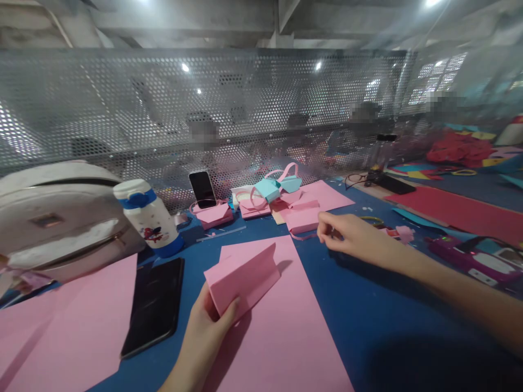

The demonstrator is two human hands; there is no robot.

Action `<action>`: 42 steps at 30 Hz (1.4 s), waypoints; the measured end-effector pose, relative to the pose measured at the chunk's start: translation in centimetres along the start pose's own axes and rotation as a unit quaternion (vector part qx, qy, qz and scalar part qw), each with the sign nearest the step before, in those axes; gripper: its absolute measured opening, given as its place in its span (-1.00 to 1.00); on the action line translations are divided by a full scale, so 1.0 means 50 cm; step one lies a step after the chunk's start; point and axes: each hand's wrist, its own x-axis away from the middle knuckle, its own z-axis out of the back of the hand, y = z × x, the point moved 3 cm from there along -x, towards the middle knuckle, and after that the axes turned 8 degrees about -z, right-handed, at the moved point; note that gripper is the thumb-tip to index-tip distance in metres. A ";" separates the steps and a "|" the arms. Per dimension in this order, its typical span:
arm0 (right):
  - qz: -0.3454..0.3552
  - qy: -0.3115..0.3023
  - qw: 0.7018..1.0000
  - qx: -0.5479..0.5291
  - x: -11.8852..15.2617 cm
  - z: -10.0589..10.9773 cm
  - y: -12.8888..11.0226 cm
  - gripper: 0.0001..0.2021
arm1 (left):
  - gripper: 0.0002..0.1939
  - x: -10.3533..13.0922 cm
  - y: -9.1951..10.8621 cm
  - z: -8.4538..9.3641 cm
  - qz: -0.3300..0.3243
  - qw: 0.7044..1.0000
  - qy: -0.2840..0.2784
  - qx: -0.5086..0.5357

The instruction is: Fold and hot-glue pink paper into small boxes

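Note:
My left hand (206, 329) grips a folded pink paper piece (243, 277), thumb on its front, above a flat pink sheet (281, 337) on the blue table. My right hand (351, 237) reaches forward to the right of that sheet, fingers pinched together near a thin pink paper strip (304, 235); whether it holds something I cannot tell. Beyond it lies a pile of small folded pink and light-blue paper bags (272, 198) with looped handles.
A black phone (155, 305) lies flat at the left beside another pink sheet (69, 332). A white bottle with blue lid (149, 218), a white bag (57, 218) and a propped phone (203, 189) stand behind. A purple device (474, 258), glasses (355, 178) and a red sheet (457, 209) lie right.

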 end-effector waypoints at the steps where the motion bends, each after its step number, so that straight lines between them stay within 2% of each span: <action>1: 0.000 0.004 1.000 0.006 -0.001 0.003 0.004 -0.90 | -0.28 0.000 0.000 0.000 0.001 1.000 -0.001 -0.002; 10: -0.028 0.038 0.996 0.072 0.017 0.038 0.030 -0.89 | -0.42 0.000 -0.002 0.002 -0.008 1.000 0.004 -0.016; 12: -0.030 0.050 0.995 0.086 0.021 0.044 0.026 -0.90 | -0.41 -0.001 -0.003 0.002 -0.009 1.000 0.003 -0.016; 17: 0.022 0.083 0.988 0.130 0.029 0.057 0.009 -0.87 | -0.32 -0.003 -0.003 0.001 -0.005 1.000 -0.011 -0.023; 23: -0.003 0.082 0.982 0.169 0.032 0.061 0.003 -0.81 | -0.30 -0.005 -0.002 0.003 -0.015 0.998 -0.032 -0.046; 28: 0.021 0.035 0.993 0.112 0.022 0.040 0.016 -0.80 | -0.30 -0.002 -0.005 0.004 -0.019 0.999 -0.027 -0.037; 32: 0.041 0.027 0.996 0.075 0.014 0.024 0.019 -0.78 | -0.30 -0.004 -0.015 0.005 -0.022 0.999 -0.026 -0.019; 37: 0.014 0.053 0.998 -0.001 0.009 0.019 -0.003 -0.89 | -0.35 -0.011 -0.027 0.008 -0.054 0.998 -0.016 -0.012; 42: -0.016 0.065 0.997 -0.041 0.007 0.017 -0.016 -0.80 | -0.35 -0.011 -0.028 0.007 -0.050 0.998 -0.017 -0.016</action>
